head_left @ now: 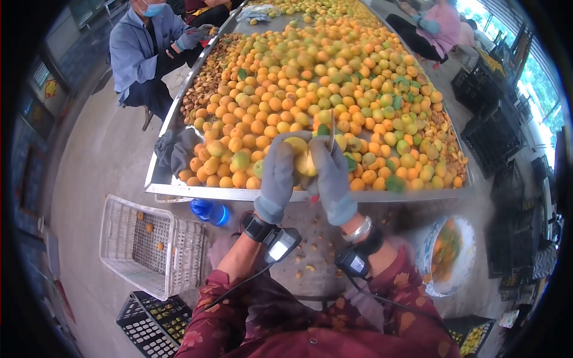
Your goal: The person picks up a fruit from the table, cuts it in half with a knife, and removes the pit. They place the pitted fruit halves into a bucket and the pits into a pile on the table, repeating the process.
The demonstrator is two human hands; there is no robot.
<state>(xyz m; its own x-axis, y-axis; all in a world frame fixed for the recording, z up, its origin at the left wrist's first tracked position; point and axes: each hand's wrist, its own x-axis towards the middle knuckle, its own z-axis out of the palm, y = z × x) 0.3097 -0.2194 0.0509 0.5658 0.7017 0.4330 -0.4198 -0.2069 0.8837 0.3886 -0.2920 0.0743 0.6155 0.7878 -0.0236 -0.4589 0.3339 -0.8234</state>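
Both my hands, in grey gloves, meet in front of me over the near edge of a metal table (227, 193). My left hand (277, 176) is closed on a yellow-orange apricot (306, 163), which looks cut or split. My right hand (335, 182) presses against the apricot's other side and grips a small knife (332, 128), its thin blade pointing up; the handle is hidden in the glove. Just beyond my fingers lies a heap of apricots (262, 113), orange to green, with some leaves among them.
Brown apricot pits (200, 95) line the table's left side, near a dark cloth (177, 150). Below stand a white crate (173, 238), a blue bottle (209, 212) and a basin (468, 253) with orange pieces. Black crates (480, 89) stack at right. A co-worker (140, 53) sits at left.
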